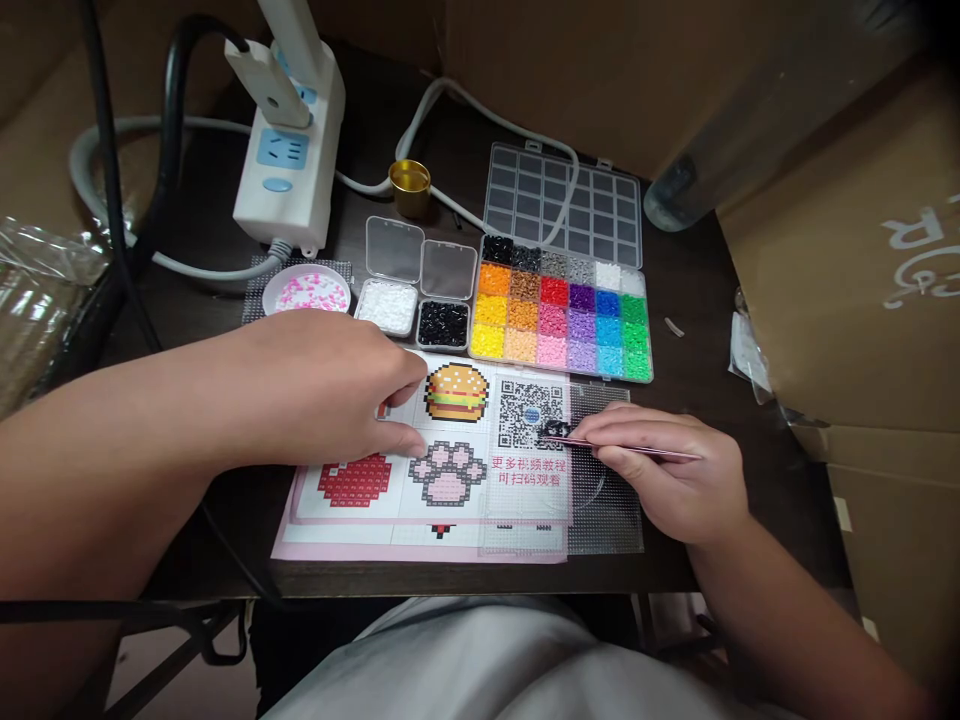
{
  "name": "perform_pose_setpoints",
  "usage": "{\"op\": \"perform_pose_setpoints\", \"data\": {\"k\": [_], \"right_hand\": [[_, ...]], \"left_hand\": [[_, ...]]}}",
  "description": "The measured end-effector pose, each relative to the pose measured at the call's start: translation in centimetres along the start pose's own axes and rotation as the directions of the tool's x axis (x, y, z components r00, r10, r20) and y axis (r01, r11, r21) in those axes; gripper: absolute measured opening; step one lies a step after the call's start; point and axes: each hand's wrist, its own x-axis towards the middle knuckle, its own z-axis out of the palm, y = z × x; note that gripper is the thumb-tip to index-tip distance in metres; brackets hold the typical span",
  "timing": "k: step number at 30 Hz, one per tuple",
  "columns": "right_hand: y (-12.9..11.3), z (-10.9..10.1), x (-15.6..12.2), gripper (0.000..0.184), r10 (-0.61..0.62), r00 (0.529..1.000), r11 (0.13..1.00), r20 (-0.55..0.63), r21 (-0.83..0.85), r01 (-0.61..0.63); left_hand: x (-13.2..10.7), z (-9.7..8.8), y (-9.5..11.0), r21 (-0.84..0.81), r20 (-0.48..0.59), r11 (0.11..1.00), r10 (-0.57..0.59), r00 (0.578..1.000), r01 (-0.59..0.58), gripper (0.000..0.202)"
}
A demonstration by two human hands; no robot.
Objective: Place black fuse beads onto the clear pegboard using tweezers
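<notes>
- A dark brown desk point(686, 360) with faint wood grain spans the view.
- Plain brown cardboard point(540, 60) stands upright behind it.
- At right rises another cardboard panel point(832, 270), marked in white.
- Below the desk, at lower left, dark framework point(178, 652) crosses pale flooring point(206, 685).
- The light is muted, dimmest in the upper right corner.

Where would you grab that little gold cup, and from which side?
Probably pinch the rim of the gold cup from above: it stands upright with its round mouth facing up, while the white cable runs close beside it.
</notes>
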Motion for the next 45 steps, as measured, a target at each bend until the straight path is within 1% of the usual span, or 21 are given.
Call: {"op": "perform_pose_setpoints", "data": {"k": [3, 11, 16, 21, 35, 40, 45], "right_hand": [[0.04, -0.03, -0.1, 0.031, 0.001, 1.0, 1.0, -0.012, 0.004, -0.001], [0.04, 0.12, -0.15, 0.04, 0.009, 1.0, 1.0, -0.017, 0.019, -0.009], [-0.07, 0.12, -0.04, 0.039, 0.007, 1.0, 1.0, -0.017, 0.002, -0.007], [-0.07, 0.05, -0.1, 0.039, 0.001, 1.0, 1.0, -0.019, 0.005, -0.001], [-0.17, 0.12, -0.03, 0.033, 0.014, 1.0, 1.0, -0.012, -0.005, -0.015], [-0.16, 0.02, -0.05, 0.034, 0.018, 1.0, 1.0, -0.024, -0.003, -0.018], [-0.02, -0.09, -0.19, 0.03, 0.013, 1.0, 1.0, -0.018, 0.007, -0.013]], "left_hand": [[0.0, -0.05, 0.03, 0.013, 0.011, 1.0, -0.004, 1.0, 0.004, 0.037], [0.14, -0.05, 0.03, 0.03, 0.01, 1.0, 0.001, 1.0, -0.001, 0.038], [0.01, -0.35, 0.26, 0.033, 0.028, 0.999, -0.018, 0.999, 0.017, 0.037], [0.06, -0.1, 0.03, 0.005, 0.019, 1.0, -0.011, 1.0, 0.011, 0.038], [0.07, -0.21, 0.27, 0.083, 0.055, 0.996, -0.036, 0.998, 0.031, 0.039], [-0.08, -0.04, -0.09, 0.089, 0.033, 0.996, 0.015, 0.999, -0.018, 0.038], [-0.27, 0.03, -0.23, 0.061, 0.032, 0.997, 0.04, 0.999, -0.042, 0.038]]}}
